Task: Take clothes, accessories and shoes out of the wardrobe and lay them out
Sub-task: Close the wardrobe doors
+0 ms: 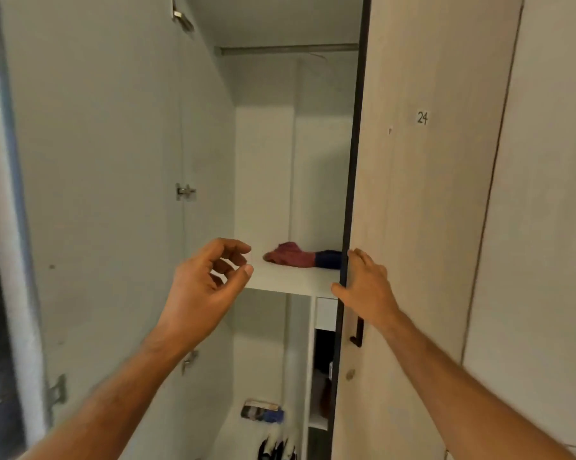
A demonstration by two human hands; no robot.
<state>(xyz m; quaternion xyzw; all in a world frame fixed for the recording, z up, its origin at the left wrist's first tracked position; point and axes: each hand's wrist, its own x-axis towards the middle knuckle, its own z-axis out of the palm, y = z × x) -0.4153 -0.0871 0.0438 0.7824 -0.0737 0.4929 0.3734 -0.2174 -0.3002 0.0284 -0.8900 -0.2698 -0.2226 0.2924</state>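
A crumpled red cloth [289,255] lies on the white wardrobe shelf [289,282], with a dark blue cloth [328,259] against it on the right. My left hand [210,280] hovers just left of the shelf's front corner, fingers loosely curled, holding nothing. My right hand [366,283] grips the dark edge of the right wardrobe door [412,194], thumb on the inner side. Down at the wardrobe floor sit a small patterned item [261,410] and dark shoes or straps [276,449], blurred.
The left door [97,194] stands swung open with metal hinges. A bare hanging rail [286,49] crosses the top. The right door carries a black handle [358,333] and the number 24. Lower compartments [323,376] behind the right door hold dim items.
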